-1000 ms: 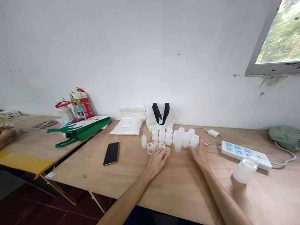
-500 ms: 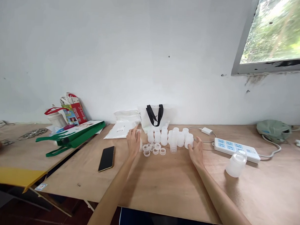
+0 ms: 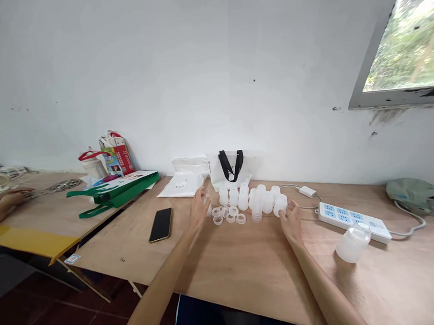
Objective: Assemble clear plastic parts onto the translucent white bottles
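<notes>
**Q:** Where were your hands at this point?

**Me:** My left hand [image 3: 199, 210] was raised at the left end of the group, its fingers curved just beside a small clear plastic piece [image 3: 205, 199]. From the head camera I could not tell whether they had hold of it. My right hand [image 3: 290, 224] was open, fingers spread and holding nothing visible, next to the end bottle [image 3: 280, 205].

**Q:** And the rest of the parts?

**Me:** The translucent plastic bottles [image 3: 244, 199] stood upright in a tight cluster on the wooden counter [image 3: 234, 268]. Loose plastic rings [image 3: 231, 217] lay in front of them, beside a stack of rings [image 3: 257, 216].

**Q:** What looked risky?

**Me:** The bottles stood close together, so I judged that one careless knock from my right hand could tip several at once. The loose rings could roll if brushed, and clear plastic would be hard to spot against the pale wood. The black smartphone [image 3: 160, 225] lay near my left hand, so a wide reach might catch it. On the right, the wide translucent jar [image 3: 353, 245] sat just beside the power strip [image 3: 353, 222], and a sweeping arm could push it over.

**Q:** Anyone else close by?

**Me:** Another person's hand [image 3: 16, 198] was on the next table, well apart from mine.
</notes>
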The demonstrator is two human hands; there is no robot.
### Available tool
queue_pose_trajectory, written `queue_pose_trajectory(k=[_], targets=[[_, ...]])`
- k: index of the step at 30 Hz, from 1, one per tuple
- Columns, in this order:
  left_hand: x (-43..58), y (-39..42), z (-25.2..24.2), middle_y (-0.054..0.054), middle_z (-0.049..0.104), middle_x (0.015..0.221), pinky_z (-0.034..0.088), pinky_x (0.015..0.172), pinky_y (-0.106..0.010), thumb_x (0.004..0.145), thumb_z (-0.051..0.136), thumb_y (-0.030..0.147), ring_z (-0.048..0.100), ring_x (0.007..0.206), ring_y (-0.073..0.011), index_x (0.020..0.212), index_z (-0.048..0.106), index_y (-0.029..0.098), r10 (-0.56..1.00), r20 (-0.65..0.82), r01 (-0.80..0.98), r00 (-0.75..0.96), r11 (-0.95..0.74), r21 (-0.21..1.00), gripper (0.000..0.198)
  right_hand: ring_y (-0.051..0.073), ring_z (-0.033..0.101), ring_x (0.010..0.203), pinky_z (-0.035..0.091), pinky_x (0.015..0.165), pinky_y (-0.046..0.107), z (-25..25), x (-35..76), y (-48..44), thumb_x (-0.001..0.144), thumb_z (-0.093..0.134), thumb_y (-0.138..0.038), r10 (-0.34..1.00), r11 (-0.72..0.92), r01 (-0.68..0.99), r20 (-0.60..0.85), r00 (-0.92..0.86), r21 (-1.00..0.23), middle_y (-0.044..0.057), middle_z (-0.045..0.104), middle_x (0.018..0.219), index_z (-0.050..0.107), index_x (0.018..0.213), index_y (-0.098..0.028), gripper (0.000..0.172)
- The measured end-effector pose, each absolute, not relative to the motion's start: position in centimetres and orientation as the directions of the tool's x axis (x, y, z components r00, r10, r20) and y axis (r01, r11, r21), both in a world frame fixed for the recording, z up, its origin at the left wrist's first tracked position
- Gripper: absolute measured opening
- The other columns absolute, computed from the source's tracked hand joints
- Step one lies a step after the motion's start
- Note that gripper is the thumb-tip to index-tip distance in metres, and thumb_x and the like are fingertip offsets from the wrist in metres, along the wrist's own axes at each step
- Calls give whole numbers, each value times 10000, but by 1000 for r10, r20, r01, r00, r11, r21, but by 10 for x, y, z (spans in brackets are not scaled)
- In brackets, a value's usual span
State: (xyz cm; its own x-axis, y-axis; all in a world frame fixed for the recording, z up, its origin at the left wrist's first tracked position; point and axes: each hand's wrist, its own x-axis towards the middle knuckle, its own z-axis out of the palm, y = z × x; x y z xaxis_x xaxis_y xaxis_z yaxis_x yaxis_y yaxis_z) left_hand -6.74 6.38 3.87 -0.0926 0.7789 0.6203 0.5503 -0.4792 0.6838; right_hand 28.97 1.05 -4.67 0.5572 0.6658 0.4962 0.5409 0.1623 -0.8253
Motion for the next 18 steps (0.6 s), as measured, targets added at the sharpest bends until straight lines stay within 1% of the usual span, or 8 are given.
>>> queue_pose_trajectory(k=[3, 5, 7, 12, 15, 18], targets=[[-68, 63, 36, -98, 728, 1070, 533, 961, -496, 937, 616, 356, 681, 1040, -328, 1185, 653, 258, 765, 634, 536, -116, -489, 688, 269, 369, 566, 1282, 433, 1125, 581, -47, 290, 11, 833, 551, -414, 662, 169, 531, 495, 563, -830, 215, 509, 1460, 415, 1422, -160, 655], [-68, 62, 34, -100, 730, 1117, 532, 984, -502, 949, 593, 363, 681, 1066, -318, 1147, 662, 244, 755, 642, 531, -133, -493, 689, 241, 365, 558, 1284, 429, 1131, 578, -48, 290, 11, 830, 558, -413, 659, 179, 530, 501, 561, -829, 211, 515, 1452, 427, 1415, -165, 648], [-68, 60, 32, -96, 724, 1151, 535, 995, -503, 963, 574, 367, 681, 1082, -302, 1147, 657, 243, 753, 641, 524, -148, -490, 697, 237, 359, 547, 1294, 424, 1139, 573, -49, 290, 12, 830, 562, -415, 656, 187, 528, 506, 560, -828, 202, 518, 1446, 433, 1414, -173, 646], [-69, 56, 28, -97, 715, 1172, 546, 1002, -481, 980, 585, 378, 680, 1096, -279, 1228, 617, 253, 766, 615, 490, -189, -469, 735, 279, 356, 551, 1293, 429, 1137, 555, -49, 291, 12, 826, 560, -417, 667, 177, 527, 495, 557, -831, 195, 522, 1428, 439, 1418, -160, 657], [-69, 57, 27, -94, 710, 1195, 539, 1029, -453, 987, 590, 378, 675, 1119, -258, 1227, 608, 250, 759, 621, 485, -195, -476, 734, 273, 357, 557, 1277, 442, 1123, 553, -47, 292, 11, 820, 556, -413, 679, 169, 523, 484, 553, -835, 197, 531, 1403, 451, 1407, -150, 651], [-69, 59, 26, -67, 714, 1172, 537, 1034, -433, 980, 594, 359, 681, 1115, -236, 1205, 603, 266, 775, 611, 494, -164, -471, 731, 243, 349, 556, 1269, 446, 1118, 535, -47, 292, 10, 813, 566, -405, 684, 171, 510, 475, 554, -843, 185, 542, 1384, 470, 1381, -166, 624]])
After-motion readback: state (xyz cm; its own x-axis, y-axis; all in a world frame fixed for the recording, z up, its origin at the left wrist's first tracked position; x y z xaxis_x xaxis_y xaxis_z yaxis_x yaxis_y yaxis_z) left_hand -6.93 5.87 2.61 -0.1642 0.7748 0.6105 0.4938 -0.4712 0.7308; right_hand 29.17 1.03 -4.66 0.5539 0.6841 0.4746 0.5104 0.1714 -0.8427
